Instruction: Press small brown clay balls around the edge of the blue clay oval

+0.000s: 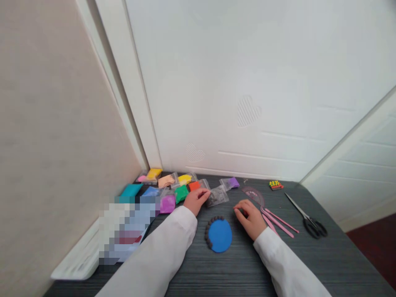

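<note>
Blue disc [221, 236], dark beads [207, 232] rimming its left side, lies on the counter [222, 274] between the left grip [195, 200] and right grip [250, 218] — the left at a clear bag [218, 196], the right loosely curled; I cannot tell whether either is closed.

Dark wood-grained surface [216, 276]. Near middle: flat round blue disc [220, 236]; small dark-brown balls [207, 233] in a curved row along its left and back edge. Behind disc: clear plastic bag with dark contents [218, 196]. Farther back, to right: clear bag with purple block [230, 183]. Back left: cluster of multicoloured bagged blocks [181, 193]. Right of disc: slim pink plastic tools [280, 223], clear pink curved plastic ruler [254, 194] behind. Farther right: black-handled metal scissors [306, 217], tips toward back left.
</note>
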The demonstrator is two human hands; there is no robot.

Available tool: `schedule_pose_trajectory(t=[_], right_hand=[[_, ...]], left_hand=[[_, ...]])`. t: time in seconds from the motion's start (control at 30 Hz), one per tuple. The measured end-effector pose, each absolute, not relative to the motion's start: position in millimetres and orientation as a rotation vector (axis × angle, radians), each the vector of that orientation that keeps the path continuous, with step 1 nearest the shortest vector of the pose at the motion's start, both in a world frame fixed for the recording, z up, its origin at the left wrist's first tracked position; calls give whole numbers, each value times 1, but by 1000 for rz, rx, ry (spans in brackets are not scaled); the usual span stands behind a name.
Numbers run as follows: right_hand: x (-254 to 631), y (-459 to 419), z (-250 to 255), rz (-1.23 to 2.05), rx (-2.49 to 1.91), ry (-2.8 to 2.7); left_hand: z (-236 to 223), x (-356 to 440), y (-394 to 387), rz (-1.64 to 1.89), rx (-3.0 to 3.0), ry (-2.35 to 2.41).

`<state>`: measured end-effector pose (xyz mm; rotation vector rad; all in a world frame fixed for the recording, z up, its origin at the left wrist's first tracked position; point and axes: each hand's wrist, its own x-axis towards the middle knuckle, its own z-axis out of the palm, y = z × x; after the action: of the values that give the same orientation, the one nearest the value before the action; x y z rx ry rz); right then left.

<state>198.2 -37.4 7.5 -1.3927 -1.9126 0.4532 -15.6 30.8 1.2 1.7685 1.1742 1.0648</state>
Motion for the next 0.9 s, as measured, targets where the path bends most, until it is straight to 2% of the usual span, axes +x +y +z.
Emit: schedule_pose_trajectory(t=[0.17,0.43,0.67,0.9], right_hand=[[194,-21,32,473,-1327,-1772],[166,-2,108,792,-1135,-1716],[168,-10,130,1019,-1098,-1747],[169,-16,135,807,-1250,-1775]], left_hand=[[34,-23,31,1183,1650,1070],[101,-28,28,1201,1556,924],[115,-30,17,1185,1538,916],[118,-22,11,1270,1492,1069]])
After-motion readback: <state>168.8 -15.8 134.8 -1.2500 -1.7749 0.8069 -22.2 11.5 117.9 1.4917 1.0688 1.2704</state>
